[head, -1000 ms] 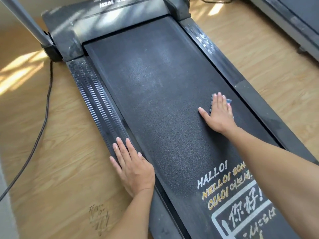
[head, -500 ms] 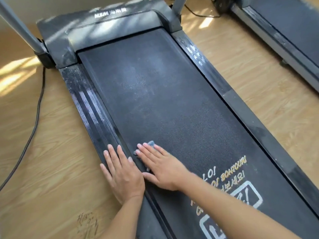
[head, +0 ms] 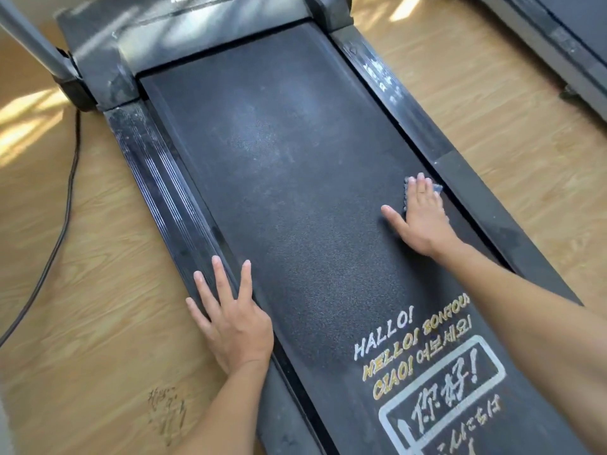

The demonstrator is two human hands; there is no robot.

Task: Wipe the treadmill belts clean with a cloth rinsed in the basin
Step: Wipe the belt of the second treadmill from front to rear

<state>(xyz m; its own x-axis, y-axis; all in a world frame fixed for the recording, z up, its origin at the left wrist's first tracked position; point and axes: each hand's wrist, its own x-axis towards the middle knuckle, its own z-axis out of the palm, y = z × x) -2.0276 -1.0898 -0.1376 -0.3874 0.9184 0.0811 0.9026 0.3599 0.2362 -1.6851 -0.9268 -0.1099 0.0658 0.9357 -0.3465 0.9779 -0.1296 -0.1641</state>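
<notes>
- The right hand [head: 423, 218] lay flat with its fingers straight, pressing the cloth [head: 406, 193] onto the belt [head: 295, 198] at its 3 o'clock edge, just beside the right rail [head: 476, 192].
- The left hand [head: 230, 320] rested with spread fingers on the left rail [head: 157, 178] at 7 o'clock, holding nothing.
- The cloth was only pressed, not gripped, so it could bunch or slip out on the rough belt.
- A wide stroke could snag the fingertips in the gap by the right rail.
- A hard lengthwise push might roll the belt.
- Bare belt lay open toward 9 and 12 o'clock, where a dusty patch remained.
- The cord [head: 65, 178] was well apart.
- No basin was in view.
</notes>
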